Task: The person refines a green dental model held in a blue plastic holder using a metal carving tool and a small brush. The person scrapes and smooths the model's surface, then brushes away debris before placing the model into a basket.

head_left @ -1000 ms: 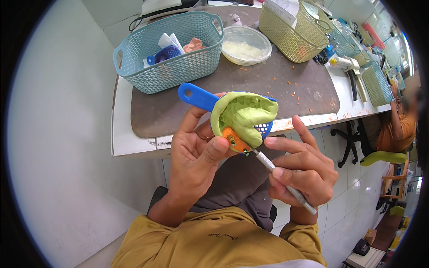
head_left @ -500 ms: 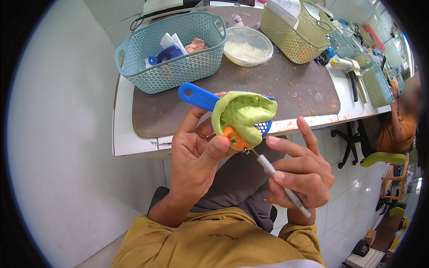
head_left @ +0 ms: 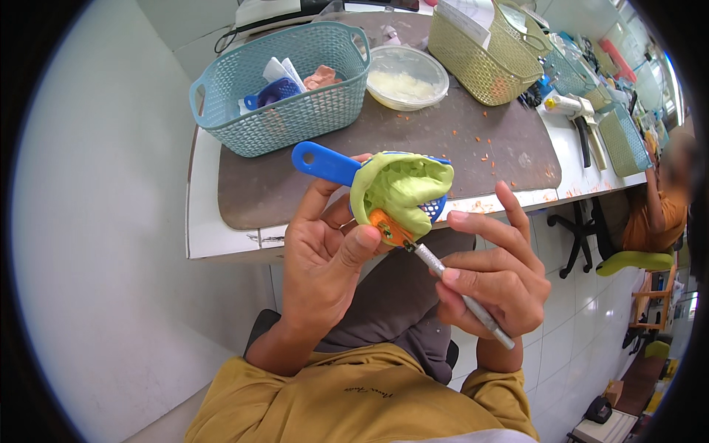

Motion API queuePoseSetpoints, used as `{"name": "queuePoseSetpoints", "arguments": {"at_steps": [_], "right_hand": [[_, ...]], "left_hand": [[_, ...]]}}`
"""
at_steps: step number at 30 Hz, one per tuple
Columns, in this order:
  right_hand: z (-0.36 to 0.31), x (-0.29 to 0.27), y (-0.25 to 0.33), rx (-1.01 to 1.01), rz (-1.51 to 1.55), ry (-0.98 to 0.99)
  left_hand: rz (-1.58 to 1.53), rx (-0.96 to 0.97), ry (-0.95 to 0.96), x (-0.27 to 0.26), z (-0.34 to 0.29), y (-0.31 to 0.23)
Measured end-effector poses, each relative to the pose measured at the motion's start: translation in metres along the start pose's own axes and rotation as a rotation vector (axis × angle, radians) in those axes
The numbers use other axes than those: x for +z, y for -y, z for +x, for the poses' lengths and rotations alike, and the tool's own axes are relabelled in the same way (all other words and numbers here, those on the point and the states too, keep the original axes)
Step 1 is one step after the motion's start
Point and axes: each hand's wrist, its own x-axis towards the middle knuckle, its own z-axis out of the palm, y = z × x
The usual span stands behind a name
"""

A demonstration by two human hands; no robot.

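Observation:
My left hand (head_left: 325, 251) is closed round a blue dental impression tray (head_left: 325, 163), its handle pointing to the upper left. Light green impression material (head_left: 402, 184) with tooth hollows fills the tray. On its lower left side sits an orange patch (head_left: 390, 226) with small dark green pieces, close to my left thumb. A silver, pen-shaped craft knife (head_left: 465, 297) is pinched in my right hand (head_left: 498, 273), forefinger and little finger raised. Its tip meets the lower edge of the orange patch; the blade itself is mostly hidden there.
On the brown mat (head_left: 295, 184) stand a light blue basket (head_left: 295, 125) with papers and another blue tray, a lidded round tub (head_left: 408, 77) and a yellow-green basket (head_left: 484, 66). Orange crumbs lie about. Right, a dispensing gun (head_left: 583, 118) and a seated person (head_left: 657, 214).
The knife has moved slightly up and left, so its grip end is now closer to the orange patch. The impression tray has shifted a little to the left.

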Motion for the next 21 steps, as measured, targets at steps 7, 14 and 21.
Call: {"name": "queuePoseSetpoints", "arguments": {"at_steps": [7, 14, 21], "right_hand": [[-0.004, 0.0, 0.004, -0.031, -0.081, -0.019], [-0.008, -0.001, 0.003, 0.008, -0.023, -0.141], [-0.004, 0.006, 0.0, -0.016, 0.186, -0.135]], "left_hand": [[0.003, -0.003, -0.005, 0.001, -0.001, -0.001], [-0.003, -0.017, -0.016, 0.0, 0.0, -0.002], [0.012, -0.026, -0.033, 0.001, 0.0, -0.004]]}}
